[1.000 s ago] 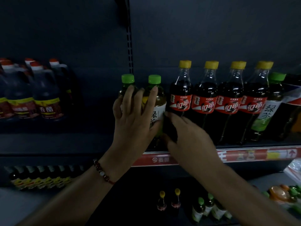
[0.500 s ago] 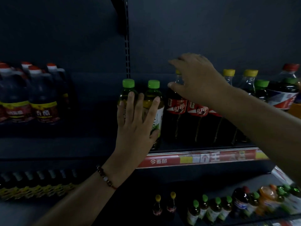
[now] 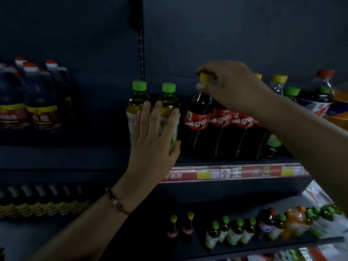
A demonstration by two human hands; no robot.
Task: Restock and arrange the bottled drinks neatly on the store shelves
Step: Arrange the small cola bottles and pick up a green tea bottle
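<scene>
Two green-capped tea bottles (image 3: 170,102) stand side by side on the dark shelf (image 3: 231,171). My left hand (image 3: 154,136) lies flat against their fronts, fingers straight and the thumb round the right one's side. To their right runs a row of dark cola bottles (image 3: 222,125) with red labels and yellow caps. My right hand (image 3: 227,85) pinches the yellow cap of the leftmost cola bottle (image 3: 197,117) from above. My right forearm hides part of the row behind it.
Large dark jugs (image 3: 39,110) with red caps fill the left bay. A bigger red-capped soda bottle (image 3: 318,98) stands at the far right. The lower shelf (image 3: 131,232) carries small tea, cola and orange drink bottles; sauce bottles (image 3: 43,196) line the lower left.
My right hand rose from the bottles' bodies up to the cap of the leftmost cola bottle and closed on it. My left hand stayed on the two tea bottles.
</scene>
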